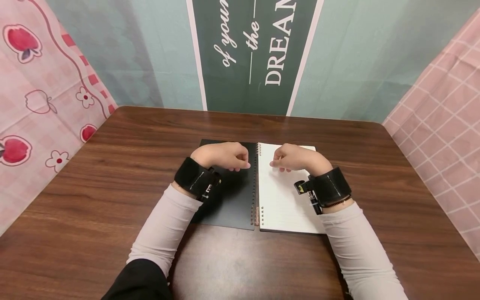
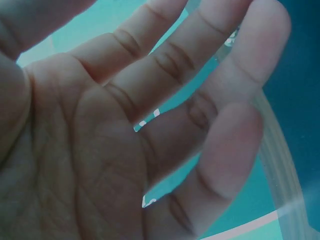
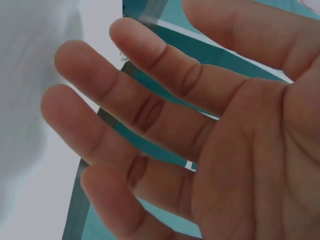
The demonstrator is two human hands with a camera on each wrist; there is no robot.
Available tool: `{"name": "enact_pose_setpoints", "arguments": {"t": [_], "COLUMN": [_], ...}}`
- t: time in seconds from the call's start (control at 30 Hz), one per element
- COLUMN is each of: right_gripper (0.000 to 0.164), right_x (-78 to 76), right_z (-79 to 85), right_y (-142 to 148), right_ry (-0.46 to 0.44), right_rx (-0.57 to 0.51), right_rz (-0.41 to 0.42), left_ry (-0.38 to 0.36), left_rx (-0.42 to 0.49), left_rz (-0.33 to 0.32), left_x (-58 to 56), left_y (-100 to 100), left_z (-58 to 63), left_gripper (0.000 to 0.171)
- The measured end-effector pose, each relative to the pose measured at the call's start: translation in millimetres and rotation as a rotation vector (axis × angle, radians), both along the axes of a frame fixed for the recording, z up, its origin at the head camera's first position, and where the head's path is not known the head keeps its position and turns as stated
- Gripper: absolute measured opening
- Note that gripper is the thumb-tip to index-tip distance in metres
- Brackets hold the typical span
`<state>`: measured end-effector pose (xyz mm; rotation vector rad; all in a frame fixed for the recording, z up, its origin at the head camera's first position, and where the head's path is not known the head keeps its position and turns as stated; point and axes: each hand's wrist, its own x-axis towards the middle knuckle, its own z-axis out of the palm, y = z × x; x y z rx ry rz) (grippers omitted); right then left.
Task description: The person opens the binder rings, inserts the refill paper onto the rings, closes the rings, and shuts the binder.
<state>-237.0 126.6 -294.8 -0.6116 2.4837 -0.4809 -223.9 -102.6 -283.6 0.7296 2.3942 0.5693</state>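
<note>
A ring-bound notebook lies spread on the table, with a dark cover (image 1: 225, 208) on the left and a white lined page (image 1: 286, 200) on the right. Over the upper part of the dark cover hangs my left hand (image 1: 225, 156), its fingers loosely bent and nothing in them. My right hand (image 1: 296, 158) hovers above the white page in a mirrored pose, also holding nothing. Between the hands runs the notebook's spine (image 1: 256, 187). Both wrist views show the fingers (image 2: 235, 150) spread a little apart and gently bent, with bare palms.
The notebook rests on a brown wood-grain table (image 1: 112, 166). Behind it hangs a pale green cloth with a dark green lettered panel (image 1: 247, 83). Pink patterned cloths stand at the left (image 1: 45, 104) and right (image 1: 446, 108). Black camera straps (image 1: 330, 185) circle both wrists.
</note>
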Motion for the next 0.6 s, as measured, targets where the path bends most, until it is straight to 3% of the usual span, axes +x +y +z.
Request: {"name": "enact_pose_setpoints", "arguments": {"t": [0.23, 0.6], "right_gripper": [0.019, 0.019], "right_x": [5.5, 13.4], "right_z": [-3.9, -5.8], "right_y": [-1.8, -2.5], "right_ry": [-0.004, 0.042], "right_rx": [0.021, 0.068], "right_rz": [0.029, 0.069], "left_ry": [-0.004, 0.031], "left_rx": [-0.018, -0.062], "left_rz": [-0.024, -0.037], "left_x": [4.3, 11.7], "left_y": [2.1, 0.3], "left_z": [-7.9, -7.9], "left_gripper": [0.02, 0.018]}}
